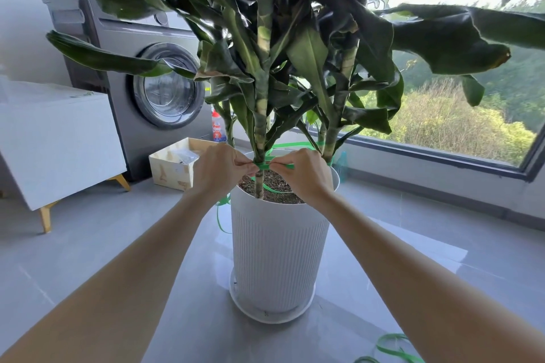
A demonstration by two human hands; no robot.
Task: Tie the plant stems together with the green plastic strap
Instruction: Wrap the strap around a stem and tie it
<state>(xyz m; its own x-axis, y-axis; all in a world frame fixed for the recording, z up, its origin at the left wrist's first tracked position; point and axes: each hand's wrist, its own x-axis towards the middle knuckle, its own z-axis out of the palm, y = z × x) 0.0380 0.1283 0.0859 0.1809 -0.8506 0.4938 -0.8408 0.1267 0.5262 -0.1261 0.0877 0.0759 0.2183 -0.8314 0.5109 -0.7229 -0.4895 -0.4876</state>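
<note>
both of your hands meet at the front stem (259,183) just above the soil. your left hand (218,171) pinches the green plastic strap (264,167) where it wraps that stem, fingers curled tight. your right hand (303,177) pinches the strap's other end beside it. behind, the strap loops round the rear stems (328,144) over the white pot (277,247).

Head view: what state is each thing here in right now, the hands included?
Left hand: pinches the green strap.
Right hand: pinches the strap too.
Green strap: looped round the stems, crossed at the front stem.
White pot: upright on its saucer.
Washing machine door: closed.
Wooden box: open-topped.
</note>
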